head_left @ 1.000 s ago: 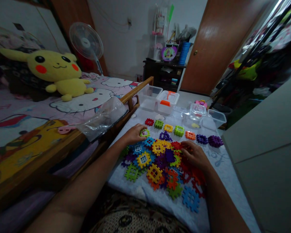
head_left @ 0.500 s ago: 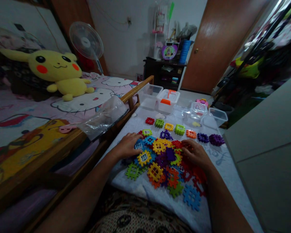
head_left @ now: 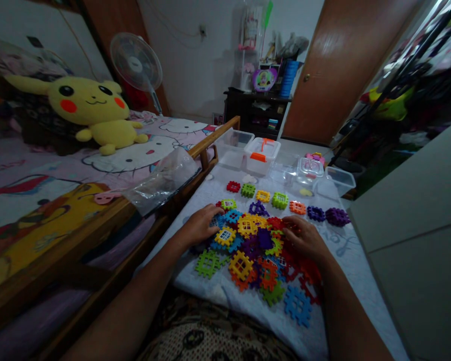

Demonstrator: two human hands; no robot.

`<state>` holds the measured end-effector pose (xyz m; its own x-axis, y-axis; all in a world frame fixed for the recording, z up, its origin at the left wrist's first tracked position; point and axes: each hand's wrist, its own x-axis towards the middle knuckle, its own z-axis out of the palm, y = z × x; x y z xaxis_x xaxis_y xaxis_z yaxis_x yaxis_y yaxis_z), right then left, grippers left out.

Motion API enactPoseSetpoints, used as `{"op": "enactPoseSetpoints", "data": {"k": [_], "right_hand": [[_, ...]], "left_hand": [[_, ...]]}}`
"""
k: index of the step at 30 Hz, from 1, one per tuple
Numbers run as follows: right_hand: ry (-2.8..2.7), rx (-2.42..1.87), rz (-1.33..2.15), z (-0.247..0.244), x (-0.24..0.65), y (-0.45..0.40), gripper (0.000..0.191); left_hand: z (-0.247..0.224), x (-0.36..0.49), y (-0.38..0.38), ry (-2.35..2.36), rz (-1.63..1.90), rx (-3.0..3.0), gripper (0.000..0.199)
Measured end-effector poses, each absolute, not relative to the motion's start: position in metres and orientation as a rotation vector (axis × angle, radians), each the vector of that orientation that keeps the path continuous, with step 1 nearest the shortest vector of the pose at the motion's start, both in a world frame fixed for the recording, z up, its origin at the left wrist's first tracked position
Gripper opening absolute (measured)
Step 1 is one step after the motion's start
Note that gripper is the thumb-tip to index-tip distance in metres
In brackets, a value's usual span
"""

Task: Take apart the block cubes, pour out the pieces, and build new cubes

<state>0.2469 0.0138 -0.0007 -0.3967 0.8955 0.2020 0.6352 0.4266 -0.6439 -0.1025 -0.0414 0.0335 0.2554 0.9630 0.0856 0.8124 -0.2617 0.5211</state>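
Observation:
A pile of colourful, notched interlocking plastic blocks lies on the cloth-covered table in front of me. On its left side my left hand (head_left: 202, 224) has thumb and fingers closed about a blue block (head_left: 217, 220), partly hidden by the hand. Beside it are a yellow block with a white window (head_left: 225, 235) and a green block (head_left: 207, 263). My right hand (head_left: 306, 237) rests over the right side, fingers loosely bent and apart, touching red blocks (head_left: 275, 223); nothing shows gripped in it. A purple block (head_left: 264, 238) and an orange block (head_left: 268, 275) lie between the hands.
Behind the pile runs a row of small block stacks, among them a green one (head_left: 280, 200) and a purple one (head_left: 337, 216). Farther back stand clear plastic boxes, one with an orange-handled lid (head_left: 262, 149). A wooden bed rail (head_left: 206, 146) borders the left side.
My left thumb and fingers have drawn closer together around the blue block, which has shifted slightly. My right hand stays nearly where it was, and the view has moved a little.

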Motion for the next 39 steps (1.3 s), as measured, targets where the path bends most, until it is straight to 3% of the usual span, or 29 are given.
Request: {"op": "enactPoseSetpoints", "data": {"k": [9,17,23,29,34,39], "right_hand": [[-2.153,-1.285,0.651,0.0,0.246,0.014,0.024],[-2.178,-1.276,0.635,0.002,0.246,0.013,0.026],[-2.179,-1.293,0.624,0.004,0.244,0.012,0.024],[-2.201,-1.289,0.633,0.008,0.244,0.012,0.026],[-2.191,-1.282,0.605,0.006,0.244,0.012,0.025],[-2.189,-1.279,0.603,0.004,0.245,0.012,0.025]], "left_hand": [[0.044,-0.087,-0.022,1.732,0.995,2.089,0.016],[0.031,-0.056,-0.007,1.801,0.796,2.071,0.013],[0.041,-0.083,-0.015,1.436,0.616,2.038,0.045],[0.051,-0.102,0.007,1.301,0.101,2.377,0.087],[0.047,-0.09,0.028,1.289,-0.075,2.368,0.089],[0.043,-0.082,0.029,1.263,-0.023,2.412,0.072]]}}
